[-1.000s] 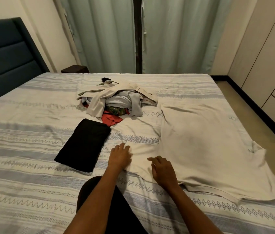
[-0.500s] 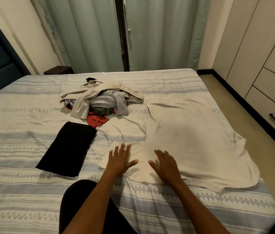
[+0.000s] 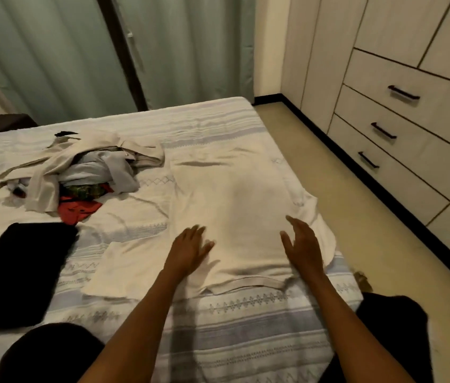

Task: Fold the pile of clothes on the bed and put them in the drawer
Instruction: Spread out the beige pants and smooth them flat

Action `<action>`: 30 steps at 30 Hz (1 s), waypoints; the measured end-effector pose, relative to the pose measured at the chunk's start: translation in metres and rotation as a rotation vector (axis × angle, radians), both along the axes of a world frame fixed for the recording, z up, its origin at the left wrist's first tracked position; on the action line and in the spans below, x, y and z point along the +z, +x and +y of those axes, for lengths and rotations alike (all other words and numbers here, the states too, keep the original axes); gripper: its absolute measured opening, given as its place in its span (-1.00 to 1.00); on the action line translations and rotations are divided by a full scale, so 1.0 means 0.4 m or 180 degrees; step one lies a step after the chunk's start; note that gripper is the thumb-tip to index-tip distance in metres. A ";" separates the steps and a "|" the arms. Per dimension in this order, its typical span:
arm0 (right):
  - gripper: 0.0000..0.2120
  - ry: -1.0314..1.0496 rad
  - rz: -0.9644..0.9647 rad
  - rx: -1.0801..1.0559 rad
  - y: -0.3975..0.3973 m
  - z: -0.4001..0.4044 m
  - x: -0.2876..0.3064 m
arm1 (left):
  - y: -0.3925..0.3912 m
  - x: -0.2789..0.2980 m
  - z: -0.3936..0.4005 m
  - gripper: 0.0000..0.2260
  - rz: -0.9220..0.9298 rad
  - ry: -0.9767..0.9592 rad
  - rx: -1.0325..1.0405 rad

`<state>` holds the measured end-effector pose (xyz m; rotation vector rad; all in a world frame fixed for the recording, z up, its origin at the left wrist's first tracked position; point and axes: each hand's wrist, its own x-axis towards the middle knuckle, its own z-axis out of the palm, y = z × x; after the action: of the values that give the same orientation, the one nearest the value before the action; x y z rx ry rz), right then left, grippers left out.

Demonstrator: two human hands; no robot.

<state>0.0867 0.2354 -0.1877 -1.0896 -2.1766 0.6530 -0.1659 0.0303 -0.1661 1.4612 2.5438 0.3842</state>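
A cream T-shirt (image 3: 232,205) lies spread flat on the striped bed (image 3: 246,322), its neckline nearest the camera. The person's left hand (image 3: 189,251) rests palm-down on the shirt with fingers straight and spread; the right hand (image 3: 304,244) is over the shirt's right side, fingers extended and parted — whether it touches the fabric is unclear. A folded black garment (image 3: 19,269) sits at the left, apart from the shirt. Behind it, the unfolded pile of clothes (image 3: 80,172) remains heaped on the bed. Closed drawers (image 3: 400,125) line the wall at right.
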 end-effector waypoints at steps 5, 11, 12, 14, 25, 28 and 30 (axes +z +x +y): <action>-0.60 -0.1108 0.0142 -0.1026 0.159 0.115 -0.007 | 0.166 0.036 0.257 -0.51 -0.0278 0.0187 -0.0622; -0.47 -0.2745 -0.0034 -0.0960 0.250 0.160 -0.011 | 0.316 0.066 0.505 -0.58 -0.0406 0.0162 -0.0893; -0.45 -0.2839 0.0000 -0.0861 0.244 0.165 -0.016 | 0.320 0.068 0.529 -0.57 -0.0434 0.0104 -0.0859; -0.41 -0.3012 0.0186 -0.0842 0.236 0.184 -0.032 | 0.332 0.065 0.589 -0.56 -0.0436 0.0000 -0.0809; -0.80 -0.3068 0.1001 -0.1014 0.157 0.270 -0.067 | 0.408 0.007 0.832 -0.56 0.0535 -0.0528 -0.0283; -0.90 -0.2975 0.1269 -0.1115 0.141 0.288 -0.069 | 0.423 0.001 0.849 -0.77 0.0263 -0.0041 -0.0208; -0.91 -0.2780 0.1648 -0.1357 0.144 0.289 -0.059 | 0.429 0.011 0.856 -0.85 -0.0225 0.0320 -0.0173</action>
<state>0.1441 0.3511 -0.2115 -1.5176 -1.1437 1.5360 0.0058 0.3726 -0.1615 1.5190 2.4569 0.5527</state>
